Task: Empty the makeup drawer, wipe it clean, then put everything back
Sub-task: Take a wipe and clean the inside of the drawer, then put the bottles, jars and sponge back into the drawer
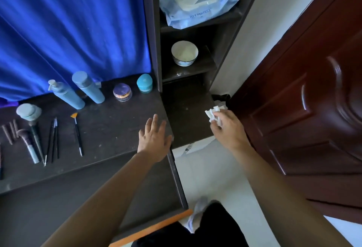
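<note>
Two hands are shown: a crumpled wipe [212,114] is pinched by the right hand [228,127]; the left hand [154,141] is laid flat, fingers apart, on the counter [101,133]. The open drawer [58,203] lies down-left of the wipe.

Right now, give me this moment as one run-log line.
drawer: open | left hand: flat on dresser top | right hand: grips crumpled wipe | bottles, brushes: on top

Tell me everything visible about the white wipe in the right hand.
The white wipe is a crumpled wad, soft like tissue, bunched into ridges. The right hand pinches it in curled fingers, hiding its lower part. It sits over the right side of the dark shelf, beside the brown door; contact with the shelf cannot be told.
</note>
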`<state>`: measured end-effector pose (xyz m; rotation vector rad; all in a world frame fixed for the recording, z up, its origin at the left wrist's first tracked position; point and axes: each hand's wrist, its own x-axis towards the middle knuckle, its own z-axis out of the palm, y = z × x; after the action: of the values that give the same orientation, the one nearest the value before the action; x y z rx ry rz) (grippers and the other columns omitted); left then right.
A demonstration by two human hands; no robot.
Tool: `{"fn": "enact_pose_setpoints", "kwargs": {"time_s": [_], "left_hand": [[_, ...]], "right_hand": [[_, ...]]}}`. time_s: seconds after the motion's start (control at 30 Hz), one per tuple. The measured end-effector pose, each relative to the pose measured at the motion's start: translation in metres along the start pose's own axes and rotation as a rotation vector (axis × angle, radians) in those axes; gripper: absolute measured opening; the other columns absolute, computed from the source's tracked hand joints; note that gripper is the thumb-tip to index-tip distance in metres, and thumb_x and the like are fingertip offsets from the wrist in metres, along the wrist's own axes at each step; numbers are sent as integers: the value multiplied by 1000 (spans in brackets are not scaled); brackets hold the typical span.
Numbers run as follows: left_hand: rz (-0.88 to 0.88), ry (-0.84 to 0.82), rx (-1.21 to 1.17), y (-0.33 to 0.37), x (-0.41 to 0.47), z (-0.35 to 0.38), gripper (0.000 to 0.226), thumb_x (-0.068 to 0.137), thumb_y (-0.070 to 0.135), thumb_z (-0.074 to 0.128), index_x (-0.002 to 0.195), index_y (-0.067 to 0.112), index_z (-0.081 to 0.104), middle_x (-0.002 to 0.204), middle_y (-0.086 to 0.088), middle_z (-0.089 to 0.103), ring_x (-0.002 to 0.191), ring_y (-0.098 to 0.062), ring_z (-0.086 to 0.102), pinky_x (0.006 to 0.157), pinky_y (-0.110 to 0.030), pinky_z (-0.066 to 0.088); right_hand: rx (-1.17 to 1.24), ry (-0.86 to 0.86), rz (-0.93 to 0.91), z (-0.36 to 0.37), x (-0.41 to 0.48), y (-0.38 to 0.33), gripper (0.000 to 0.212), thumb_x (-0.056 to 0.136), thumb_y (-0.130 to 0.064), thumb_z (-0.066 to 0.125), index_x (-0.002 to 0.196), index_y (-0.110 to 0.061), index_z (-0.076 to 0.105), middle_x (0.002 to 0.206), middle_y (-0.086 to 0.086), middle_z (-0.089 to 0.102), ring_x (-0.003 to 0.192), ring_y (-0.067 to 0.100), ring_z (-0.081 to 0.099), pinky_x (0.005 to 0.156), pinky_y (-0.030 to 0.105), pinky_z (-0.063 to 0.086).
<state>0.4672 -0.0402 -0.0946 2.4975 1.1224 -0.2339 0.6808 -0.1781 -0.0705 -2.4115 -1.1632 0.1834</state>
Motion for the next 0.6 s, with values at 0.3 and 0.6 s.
{"fn": "enact_pose_setpoints", "kwargs": {"time_s": [0.3, 0.6], "left_hand": [[-306, 22, -9, 7, 58, 59, 58, 96, 45, 44, 148, 20, 34, 161, -9, 16, 147, -31, 15, 111, -52, 25], [-441, 109, 19, 18, 68, 94, 59, 98, 42, 36, 152, 21, 25, 162, -9, 14, 149, -30, 12, 116, -52, 17]], "right_hand": [[3, -396, -45, 116, 86, 61, 32, 92, -24, 56, 121, -13, 64, 128, 7, 58, 114, 29, 57, 88, 36, 48], [-294, -1068, -119, 183, 116, 119, 81, 91, -61, 52, 156, -35, 11, 165, 2, -12, 151, 31, -14, 118, 55, 18]]}}
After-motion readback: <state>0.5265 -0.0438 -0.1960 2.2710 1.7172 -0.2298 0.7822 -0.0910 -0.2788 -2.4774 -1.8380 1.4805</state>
